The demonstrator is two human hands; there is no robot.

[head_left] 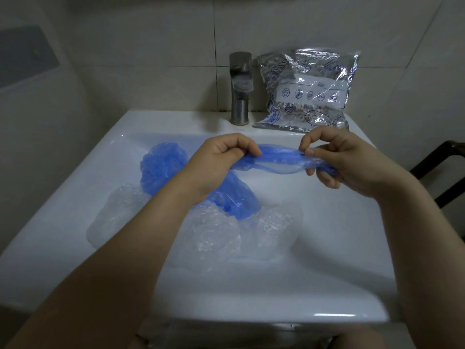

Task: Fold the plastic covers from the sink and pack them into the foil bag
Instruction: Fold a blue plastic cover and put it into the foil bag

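A blue plastic cover [279, 161] is stretched flat between both hands above the white sink [327, 248]. My left hand [221, 157] pinches its left end and my right hand [337, 159] pinches its right end. More blue covers [163, 167] lie crumpled in the basin under my left forearm. Several clear plastic covers [214, 235] lie in a heap nearer the front. The silver foil bag [307, 91] with a white label leans against the wall tiles behind the sink, right of the tap.
A steel tap [240, 89] stands at the back middle of the sink. Tiled walls close in at the back and left. A dark chair frame [440, 167] shows at the right edge.
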